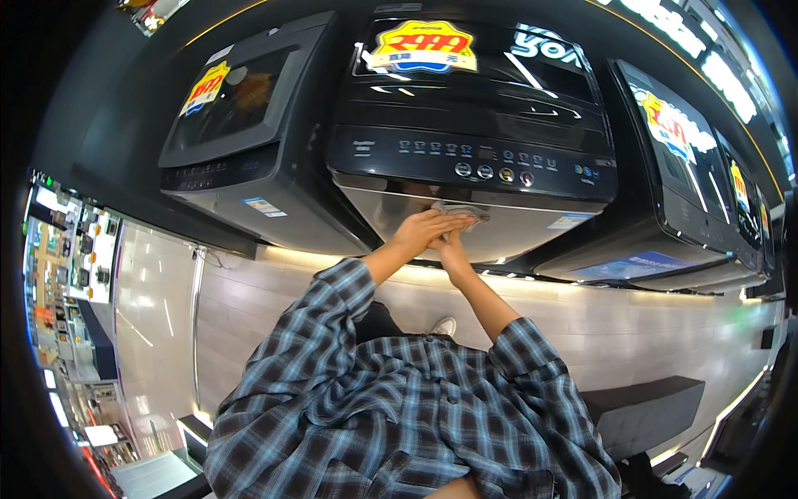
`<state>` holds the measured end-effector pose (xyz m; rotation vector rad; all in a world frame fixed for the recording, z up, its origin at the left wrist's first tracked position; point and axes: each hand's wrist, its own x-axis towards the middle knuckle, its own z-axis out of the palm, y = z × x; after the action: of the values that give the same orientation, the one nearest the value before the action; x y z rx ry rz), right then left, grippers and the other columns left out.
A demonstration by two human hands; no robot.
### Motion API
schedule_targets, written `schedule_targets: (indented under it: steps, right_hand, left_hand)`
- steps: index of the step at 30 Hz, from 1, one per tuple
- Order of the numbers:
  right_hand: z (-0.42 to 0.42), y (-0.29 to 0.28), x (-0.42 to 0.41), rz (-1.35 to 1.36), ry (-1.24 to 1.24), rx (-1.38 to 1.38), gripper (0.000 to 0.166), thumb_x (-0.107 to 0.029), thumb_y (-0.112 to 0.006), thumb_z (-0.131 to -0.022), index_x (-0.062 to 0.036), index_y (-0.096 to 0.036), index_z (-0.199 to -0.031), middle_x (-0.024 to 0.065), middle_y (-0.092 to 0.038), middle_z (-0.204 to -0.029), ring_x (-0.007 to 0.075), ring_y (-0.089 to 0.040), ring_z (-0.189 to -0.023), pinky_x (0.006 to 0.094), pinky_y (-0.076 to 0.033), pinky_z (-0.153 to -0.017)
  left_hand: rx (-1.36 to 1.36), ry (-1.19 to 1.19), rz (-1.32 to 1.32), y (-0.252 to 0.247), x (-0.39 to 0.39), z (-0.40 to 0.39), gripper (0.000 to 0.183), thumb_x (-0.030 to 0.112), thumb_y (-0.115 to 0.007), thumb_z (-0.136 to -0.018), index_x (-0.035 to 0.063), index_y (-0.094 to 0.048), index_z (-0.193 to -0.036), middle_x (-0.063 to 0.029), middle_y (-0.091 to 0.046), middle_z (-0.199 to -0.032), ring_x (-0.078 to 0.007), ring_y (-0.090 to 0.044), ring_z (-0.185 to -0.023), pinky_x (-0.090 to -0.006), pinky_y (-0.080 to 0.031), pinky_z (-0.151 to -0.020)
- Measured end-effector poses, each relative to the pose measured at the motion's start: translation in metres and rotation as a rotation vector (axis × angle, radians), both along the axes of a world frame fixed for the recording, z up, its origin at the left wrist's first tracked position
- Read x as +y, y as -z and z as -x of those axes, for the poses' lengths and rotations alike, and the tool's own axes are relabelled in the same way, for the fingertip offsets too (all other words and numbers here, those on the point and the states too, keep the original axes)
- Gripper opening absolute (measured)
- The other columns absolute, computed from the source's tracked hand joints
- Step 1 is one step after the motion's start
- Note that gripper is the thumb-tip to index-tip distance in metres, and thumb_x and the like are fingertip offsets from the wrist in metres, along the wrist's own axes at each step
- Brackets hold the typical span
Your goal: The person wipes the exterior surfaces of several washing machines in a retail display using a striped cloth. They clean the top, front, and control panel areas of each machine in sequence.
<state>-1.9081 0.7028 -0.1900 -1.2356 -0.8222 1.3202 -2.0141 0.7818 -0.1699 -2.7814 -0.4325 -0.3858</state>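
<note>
A top-loading washing machine [474, 143] with a black lid and control panel stands straight ahead of me. A crumpled grey cloth [467, 212] lies against its shiny front, just below the panel's edge. My left hand [427, 228] presses on the cloth, fingers pointing right, with the fabric showing above and beyond them. Just below, my right hand [453, 249] meets the left one. Its fingers are partly hidden under the left hand, so its hold on the cloth is unclear.
Another washing machine [237, 125] stands to the left, and a dark one [679, 174] to the right, with more beyond it. Bright price stickers [424, 47] sit on the lids. Behind me at right is a dark upholstered bench [648, 411] on the pale floor [280, 287].
</note>
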Motion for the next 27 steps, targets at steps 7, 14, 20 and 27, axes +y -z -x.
schedule_targets:
  steps: [7, 14, 20, 27]
  right_hand:
    - [0.112, -0.033, 0.051, -0.011, -0.067, 0.030, 0.082, -0.008, -0.062, -0.081, 0.0112, -0.011, -0.142, 0.0244, -0.039, -0.137, 0.0267, -0.044, -0.125, 0.0339, -0.038, -0.102]
    - [0.213, -0.069, 0.060, -0.285, 0.011, -0.106, 0.077, -0.008, -0.061, -0.083, 0.0051, -0.015, -0.143, 0.0198, -0.037, -0.137, 0.0259, -0.039, -0.128, 0.0348, -0.032, -0.106]
    - [0.270, -0.136, 0.099, -0.621, 0.042, -0.639, 0.077, -0.017, -0.061, -0.085, 0.0081, -0.018, -0.144, 0.0288, -0.023, -0.147, 0.0376, -0.022, -0.139, 0.0450, -0.019, -0.112]
    - [0.327, -0.177, 0.193, -0.647, 0.020, -1.368, 0.062, -0.034, -0.046, -0.096, 0.0064, -0.034, -0.141, 0.0287, -0.024, -0.150, 0.0410, -0.017, -0.143, 0.0562, -0.008, -0.113]
  left_hand:
    - [0.067, -0.097, -0.044, -0.020, 0.043, 0.122, 0.067, 0.023, -0.055, -0.085, 0.0256, -0.034, -0.148, 0.0134, -0.028, -0.154, -0.0037, -0.028, -0.139, -0.0309, -0.031, -0.107]
    - [-0.287, 0.184, -0.344, -0.074, 0.091, 0.182, 0.054, 0.016, -0.059, -0.081, 0.0170, -0.054, -0.135, 0.0024, -0.050, -0.117, -0.0124, -0.047, -0.110, -0.0297, -0.038, -0.089]
    - [-0.615, -0.066, -0.130, -0.141, 0.109, 0.250, 0.048, 0.017, -0.064, -0.077, 0.0094, -0.062, -0.124, -0.0094, -0.059, -0.104, -0.0230, -0.059, -0.088, -0.0355, -0.044, -0.071]
    - [-0.493, -0.681, 0.030, -0.165, 0.167, 0.328, 0.067, 0.032, -0.054, -0.089, 0.0009, -0.033, -0.145, -0.0271, -0.028, -0.148, -0.0373, -0.029, -0.137, -0.0557, -0.022, -0.108]
